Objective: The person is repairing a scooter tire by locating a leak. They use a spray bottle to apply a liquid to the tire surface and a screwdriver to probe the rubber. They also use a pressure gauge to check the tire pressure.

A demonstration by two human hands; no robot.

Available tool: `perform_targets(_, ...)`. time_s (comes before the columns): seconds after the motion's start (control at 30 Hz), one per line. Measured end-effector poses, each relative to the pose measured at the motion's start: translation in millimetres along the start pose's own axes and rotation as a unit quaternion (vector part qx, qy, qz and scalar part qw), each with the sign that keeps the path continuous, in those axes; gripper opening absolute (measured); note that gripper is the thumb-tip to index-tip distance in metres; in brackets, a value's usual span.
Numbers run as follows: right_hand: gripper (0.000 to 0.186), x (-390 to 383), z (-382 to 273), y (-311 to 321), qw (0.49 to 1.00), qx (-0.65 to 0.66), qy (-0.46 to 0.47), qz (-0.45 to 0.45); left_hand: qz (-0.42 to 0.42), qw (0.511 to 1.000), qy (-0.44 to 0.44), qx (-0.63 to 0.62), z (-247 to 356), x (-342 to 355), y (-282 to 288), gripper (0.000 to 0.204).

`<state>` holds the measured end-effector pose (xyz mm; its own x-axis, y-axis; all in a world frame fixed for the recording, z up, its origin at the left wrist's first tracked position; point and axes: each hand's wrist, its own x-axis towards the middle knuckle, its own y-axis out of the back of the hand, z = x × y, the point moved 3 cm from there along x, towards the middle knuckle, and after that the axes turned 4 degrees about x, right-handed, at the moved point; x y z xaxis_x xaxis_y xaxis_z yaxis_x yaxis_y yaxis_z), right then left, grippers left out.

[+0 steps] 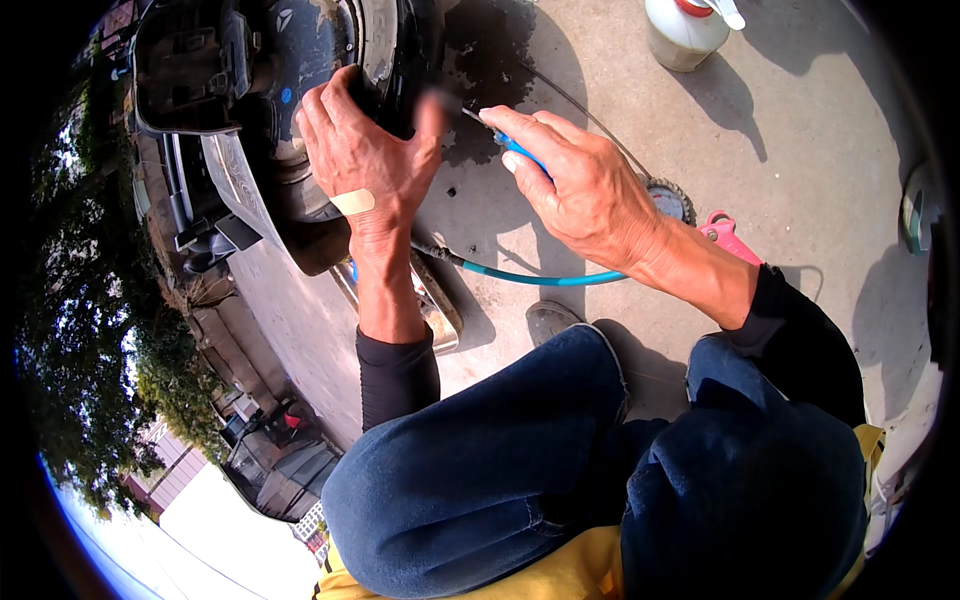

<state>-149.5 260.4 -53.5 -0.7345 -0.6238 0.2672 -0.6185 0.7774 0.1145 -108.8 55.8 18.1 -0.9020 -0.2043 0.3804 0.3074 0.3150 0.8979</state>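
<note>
On the left, my left hand [372,160] lies over the side of a dirty scooter-like wheel [378,40] with a black tire. Its fingers are apart and bent against the wheel, the thumb stretched out to the right; a tan bandage [353,202] sticks near its wrist. My right hand [590,185] is closed round the blue handle of a slim tool [522,150], which looks like a screwdriver. The index finger lies along the tool. A thin metal shaft points toward my left thumb, and its tip is blurred.
A teal hose [540,281] curves over the concrete below my hands. Beneath my right wrist lie a round gauge [668,201] and a pink-red handle [730,237]. A white bottle [687,38] stands at upper right. A tray [440,315] sits beside my left forearm.
</note>
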Motion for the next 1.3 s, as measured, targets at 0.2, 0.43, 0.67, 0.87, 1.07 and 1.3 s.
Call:
perform_targets(0.2,0.041,-15.3,9.1,14.4,0.991,-0.061,-0.095,-0.076,0.001,1.0,0.01,0.015,0.9,0.5,0.1,0.077)
perform_targets(0.43,0.045,-68.4,23.0,24.8,0.968,-0.159,-0.098,-0.167,0.004,0.996,0.042,0.075,10.0,20.2,1.5,0.081)
perform_targets(0.67,0.04,-88.9,26.3,38.9,0.961,-0.222,-0.045,-0.162,-0.016,0.991,0.066,0.113,32.0,59.9,-12.9,0.069)
perform_targets(0.87,0.043,-87.9,35.4,68.4,0.951,-0.289,-0.04,-0.106,-0.067,0.991,0.113,0.025,32.5,83.5,-26.1,0.05)
perform_targets(1.07,0.046,-87.6,48.1,90.1,0.94,-0.328,-0.057,-0.079,-0.031,0.998,0.052,0.011,32.2,43.4,-21.0,0.056)
perform_targets(1.3,0.051,-91.1,47.5,118.2,0.914,-0.39,-0.092,-0.059,-0.012,0.998,0.042,-0.042,27.6,41.1,-18.0,0.063)
